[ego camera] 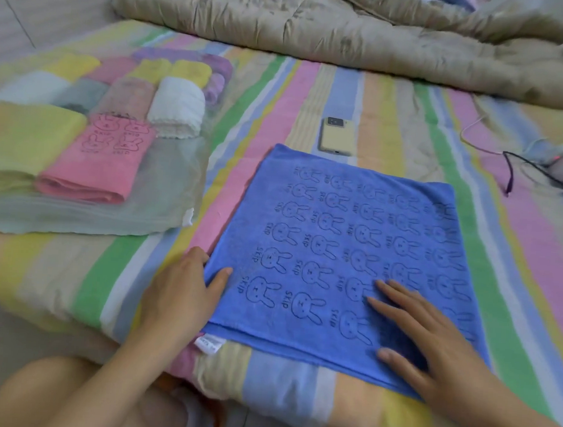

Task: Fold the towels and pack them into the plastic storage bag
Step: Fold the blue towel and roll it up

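Note:
A blue towel with a rabbit print lies folded flat on the striped bed near its front edge. My left hand rests at the towel's left edge, thumb on top of the cloth. My right hand lies flat on the towel's near right part with fingers spread. To the left lies the clear plastic storage bag. Inside it are several folded towels, among them a pink rabbit towel, a yellow-green one and a white one.
A phone in a cream case lies just beyond the blue towel. A beige quilt is bunched along the back of the bed. Cables and a charger lie at the right edge. The striped bedsheet covers the mattress.

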{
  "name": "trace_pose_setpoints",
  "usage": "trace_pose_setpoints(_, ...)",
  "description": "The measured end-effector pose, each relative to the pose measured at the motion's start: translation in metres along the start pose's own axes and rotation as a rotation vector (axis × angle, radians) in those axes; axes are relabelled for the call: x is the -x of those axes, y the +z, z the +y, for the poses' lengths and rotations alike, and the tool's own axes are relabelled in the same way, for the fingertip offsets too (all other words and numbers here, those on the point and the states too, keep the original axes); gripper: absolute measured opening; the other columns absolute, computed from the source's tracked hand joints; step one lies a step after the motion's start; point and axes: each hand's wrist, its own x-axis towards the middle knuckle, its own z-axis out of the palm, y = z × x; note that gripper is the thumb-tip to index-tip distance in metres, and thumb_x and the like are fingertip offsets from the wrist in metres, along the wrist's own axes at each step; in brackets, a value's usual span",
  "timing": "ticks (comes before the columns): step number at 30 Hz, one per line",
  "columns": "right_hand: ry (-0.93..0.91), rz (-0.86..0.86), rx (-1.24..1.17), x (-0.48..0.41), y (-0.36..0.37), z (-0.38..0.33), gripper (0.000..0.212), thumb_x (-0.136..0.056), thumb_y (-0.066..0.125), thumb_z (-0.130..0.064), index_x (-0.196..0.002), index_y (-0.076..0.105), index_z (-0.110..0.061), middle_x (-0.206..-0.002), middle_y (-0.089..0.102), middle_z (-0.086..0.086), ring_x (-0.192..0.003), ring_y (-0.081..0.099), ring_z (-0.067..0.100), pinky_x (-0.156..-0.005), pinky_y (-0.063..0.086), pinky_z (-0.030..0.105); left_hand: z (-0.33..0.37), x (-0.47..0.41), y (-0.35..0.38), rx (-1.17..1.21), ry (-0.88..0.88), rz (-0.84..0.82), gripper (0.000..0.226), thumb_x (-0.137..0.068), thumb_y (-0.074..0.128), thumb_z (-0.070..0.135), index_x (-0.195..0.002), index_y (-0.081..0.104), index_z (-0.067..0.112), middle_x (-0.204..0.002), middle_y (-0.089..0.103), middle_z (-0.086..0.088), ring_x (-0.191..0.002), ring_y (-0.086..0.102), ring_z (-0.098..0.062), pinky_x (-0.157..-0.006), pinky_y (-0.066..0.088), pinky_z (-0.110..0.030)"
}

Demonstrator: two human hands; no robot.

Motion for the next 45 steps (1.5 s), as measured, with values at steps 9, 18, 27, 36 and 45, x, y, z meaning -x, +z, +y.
trace_pose_setpoints(9,-0.077,0.141,0.035,0.054,-0.009,0.012,0.040,-0.101,0.036,-0.043,-0.131,0.060,-0.028,-0.145,0.047,-0.014,-0.139,0.039,0.016,-0.105,0.039,0.039,-0.006,0.007,0.004,0.025,0.003,0.041,0.028,-0.087,0.063,0.045,-0.085,0.052,0.019,-0.078,0.062,-0.006,-0.079,0.060,-0.036,-0.061,0.042,-0.038)
trace_pose_setpoints(18,-0.062,0.163,-0.130,0.057,-0.020,0.004,0.038,-0.100,0.039,-0.045,-0.118,0.069,-0.031,-0.131,0.058,-0.021,-0.129,0.049,0.004,-0.098,0.046,0.035,0.010,0.026,-0.009,-0.342,0.020,0.104,0.036,-0.086,0.067,0.040,-0.107,0.052,0.014,-0.099,0.065,-0.016,-0.089,0.063,-0.039,-0.067,0.044,-0.042)
trace_pose_setpoints(27,0.538,-0.069,0.126,-0.088,-0.016,0.098,0.070,-0.095,0.016,-0.063,-0.155,0.004,-0.028,-0.162,-0.009,-0.002,-0.148,-0.013,0.017,-0.120,-0.005,0.044,0.124,0.044,0.088,-0.261,0.706,-0.093,0.068,-0.098,0.017,0.055,-0.152,0.025,0.014,-0.161,0.015,-0.012,-0.150,0.009,-0.025,-0.117,0.009,-0.049)
trace_pose_setpoints(36,0.612,0.040,0.021,-0.152,-0.033,0.171,0.061,-0.100,0.026,-0.053,-0.153,0.019,-0.024,-0.162,0.007,0.002,-0.148,0.008,0.025,-0.119,0.009,0.044,0.121,0.063,0.088,-0.351,0.756,-0.187,0.067,-0.098,0.021,0.054,-0.153,0.023,0.016,-0.159,0.015,-0.018,-0.148,0.013,-0.035,-0.110,0.011,-0.050)
trace_pose_setpoints(45,0.873,0.222,-0.043,-0.144,-0.058,0.195,0.032,-0.087,0.051,-0.035,-0.083,0.067,-0.008,-0.090,0.069,0.016,-0.085,0.063,0.033,-0.069,0.043,0.030,0.254,0.086,0.071,-0.326,0.712,-0.379,0.017,-0.097,0.046,0.023,-0.111,0.050,0.014,-0.110,0.057,-0.009,-0.100,0.057,-0.031,-0.066,0.029,-0.034)
